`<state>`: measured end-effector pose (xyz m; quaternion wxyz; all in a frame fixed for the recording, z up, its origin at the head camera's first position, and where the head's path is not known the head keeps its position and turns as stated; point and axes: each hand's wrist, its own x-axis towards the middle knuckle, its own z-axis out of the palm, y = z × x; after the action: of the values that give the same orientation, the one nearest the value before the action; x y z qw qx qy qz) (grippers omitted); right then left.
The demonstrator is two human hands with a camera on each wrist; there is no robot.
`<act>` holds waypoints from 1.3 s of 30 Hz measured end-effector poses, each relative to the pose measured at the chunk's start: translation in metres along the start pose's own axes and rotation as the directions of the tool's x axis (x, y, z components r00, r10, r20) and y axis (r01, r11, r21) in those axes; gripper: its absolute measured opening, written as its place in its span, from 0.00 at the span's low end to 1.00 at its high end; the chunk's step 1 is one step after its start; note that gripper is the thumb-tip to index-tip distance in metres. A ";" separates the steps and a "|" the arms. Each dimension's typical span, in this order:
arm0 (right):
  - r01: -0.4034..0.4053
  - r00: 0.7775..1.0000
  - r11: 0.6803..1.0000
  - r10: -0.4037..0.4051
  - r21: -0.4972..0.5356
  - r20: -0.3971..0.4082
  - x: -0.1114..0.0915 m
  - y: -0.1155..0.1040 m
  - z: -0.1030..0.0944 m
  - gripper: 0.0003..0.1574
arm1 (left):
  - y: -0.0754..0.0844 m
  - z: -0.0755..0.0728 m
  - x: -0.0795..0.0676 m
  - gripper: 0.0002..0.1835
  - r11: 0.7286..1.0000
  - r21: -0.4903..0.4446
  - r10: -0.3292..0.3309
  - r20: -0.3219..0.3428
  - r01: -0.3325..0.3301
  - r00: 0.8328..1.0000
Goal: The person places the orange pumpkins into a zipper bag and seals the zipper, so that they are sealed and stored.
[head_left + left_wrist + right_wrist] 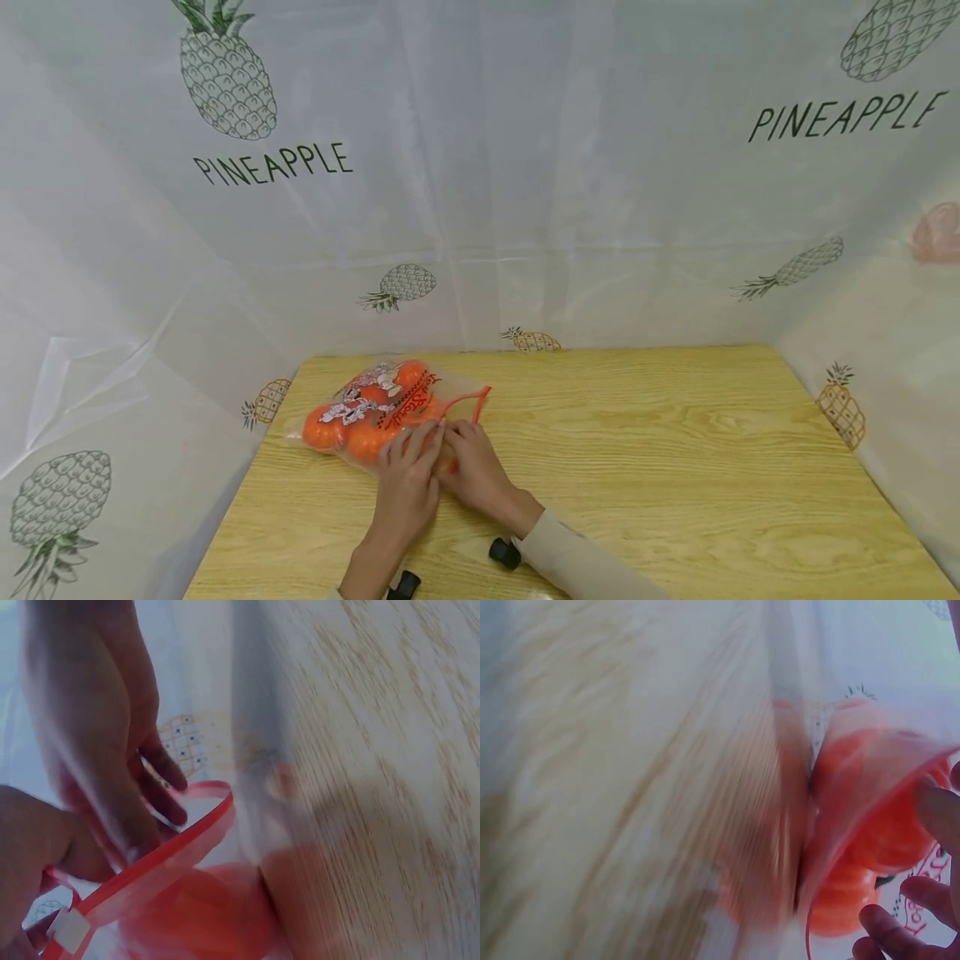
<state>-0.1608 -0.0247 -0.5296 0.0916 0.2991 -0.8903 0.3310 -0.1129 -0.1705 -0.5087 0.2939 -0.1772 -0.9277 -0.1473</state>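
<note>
A clear zip bag (457, 392) with a red zip edge and cartoon print lies at the table's left side. Inside it are several orange ribbed pumpkins (365, 440), one showing a dark green stem in the right wrist view. My left hand (408, 475) grips the bag's near edge, close to a white zip slider (71, 930) seen in the left wrist view. Right against it, my right hand (480, 468) pinches the red-edged mouth, its other fingers loosely spread. The hands hide part of the bag's mouth from the head camera. Fingers (922, 896) also show beside the pumpkins in the right wrist view.
The wood-grain table (675, 467) extends to the right of the bag. White sheeting (495, 192) printed with pineapples encloses the back and both sides. Black wrist mounts (505, 553) sit below each wrist, near the front.
</note>
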 end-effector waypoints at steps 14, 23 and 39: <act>-0.002 0.999 1.000 0.002 0.004 -0.047 -0.017 0.021 -0.025 0.38 | -0.005 -0.019 -0.009 0.51 0.996 0.058 0.048 0.244 -0.064 0.969; -0.021 0.997 1.000 0.023 0.020 -0.068 -0.024 0.026 -0.038 0.37 | -0.008 -0.019 -0.012 0.37 0.998 0.057 0.027 0.068 -0.031 0.997; 0.059 0.998 0.998 -0.059 0.006 -0.028 -0.033 0.020 -0.040 0.35 | -0.008 -0.016 -0.014 0.18 0.997 0.001 0.078 -0.061 -0.078 0.995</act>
<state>-0.1478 0.0287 -0.5217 0.1128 0.3210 -0.8786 0.3351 -0.0973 -0.1872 -0.5057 0.3275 -0.2090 -0.9104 -0.1418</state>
